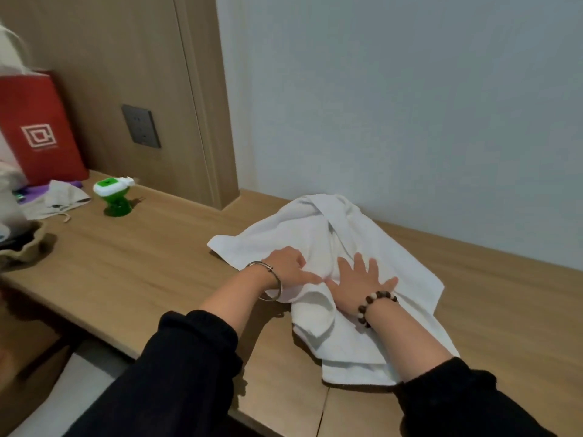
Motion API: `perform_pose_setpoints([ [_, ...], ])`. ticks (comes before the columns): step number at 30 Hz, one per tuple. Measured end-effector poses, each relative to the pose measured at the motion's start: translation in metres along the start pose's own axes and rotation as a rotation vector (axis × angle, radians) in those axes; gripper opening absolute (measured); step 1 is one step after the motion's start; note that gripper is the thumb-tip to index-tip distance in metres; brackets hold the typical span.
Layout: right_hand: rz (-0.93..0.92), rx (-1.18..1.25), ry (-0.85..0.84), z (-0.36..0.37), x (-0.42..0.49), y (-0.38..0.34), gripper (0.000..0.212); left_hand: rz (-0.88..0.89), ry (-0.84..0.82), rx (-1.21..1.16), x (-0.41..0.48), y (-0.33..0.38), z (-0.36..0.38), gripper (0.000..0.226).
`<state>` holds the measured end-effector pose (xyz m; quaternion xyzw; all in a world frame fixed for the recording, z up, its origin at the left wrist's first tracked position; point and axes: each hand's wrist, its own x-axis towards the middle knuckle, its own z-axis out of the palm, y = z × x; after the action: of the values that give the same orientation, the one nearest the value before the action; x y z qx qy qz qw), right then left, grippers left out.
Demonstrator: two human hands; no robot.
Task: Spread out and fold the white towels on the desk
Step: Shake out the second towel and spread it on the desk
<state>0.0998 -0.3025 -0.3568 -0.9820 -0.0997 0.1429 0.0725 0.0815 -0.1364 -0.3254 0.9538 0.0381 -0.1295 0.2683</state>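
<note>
A white towel [353, 234] lies rumpled on the wooden desk [151, 266], reaching from the back wall to the front edge, with folds and overlapping layers. My left hand [288, 264], wearing a silver bangle, rests on the towel's left part with its fingers curled into the cloth; its thumb points right. My right hand [362, 277], with a bead bracelet on the wrist, lies flat on the towel's middle with fingers spread. The two thumbs almost meet.
A green bottle with a white cap [113, 195] stands at the desk's back left. Behind it are a red paper bag [39, 130], a beige pouch [60, 198] and a fabric bag [22, 244]. A wall socket [141, 126] sits on the wood panel.
</note>
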Motion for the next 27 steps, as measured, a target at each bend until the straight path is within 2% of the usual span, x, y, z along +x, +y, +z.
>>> perform_pose_setpoints([
  [4,-0.076,-0.017,0.035,0.000,0.008,0.006,0.061,0.078,0.065,0.099,0.003,-0.007,0.002,0.024],
  [7,-0.099,0.040,0.049,-0.005,0.002,0.007,0.052,0.086,0.074,0.134,-0.004,-0.003,-0.001,0.033],
  [12,-0.122,0.083,0.048,-0.015,-0.021,0.005,0.017,0.022,0.014,0.467,-0.035,-0.010,-0.028,0.021],
  [13,-0.132,0.071,0.057,-0.016,-0.027,0.006,0.013,-0.013,0.044,0.552,-0.042,-0.019,-0.034,0.021],
  [15,-0.146,0.025,0.074,-0.016,-0.041,0.007,0.018,-0.149,0.157,0.714,-0.059,-0.039,-0.043,0.021],
  [18,-0.142,-0.192,0.153,-0.016,-0.058,0.011,0.028,-0.373,0.391,0.893,-0.085,-0.059,-0.047,0.011],
  [20,-0.136,-0.210,0.178,-0.015,-0.069,0.016,0.042,-0.406,0.401,0.792,-0.096,-0.064,-0.037,0.014],
  [24,-0.143,0.005,0.152,-0.005,-0.091,0.028,0.048,-0.063,0.289,0.307,-0.112,-0.036,0.012,0.041],
  [25,-0.161,0.014,0.129,-0.002,-0.096,0.029,0.054,-0.003,0.246,0.264,-0.115,-0.024,0.028,0.051],
  [27,-0.197,0.050,0.051,0.003,-0.109,0.028,0.071,0.034,0.107,0.327,-0.119,-0.009,0.058,0.070],
])
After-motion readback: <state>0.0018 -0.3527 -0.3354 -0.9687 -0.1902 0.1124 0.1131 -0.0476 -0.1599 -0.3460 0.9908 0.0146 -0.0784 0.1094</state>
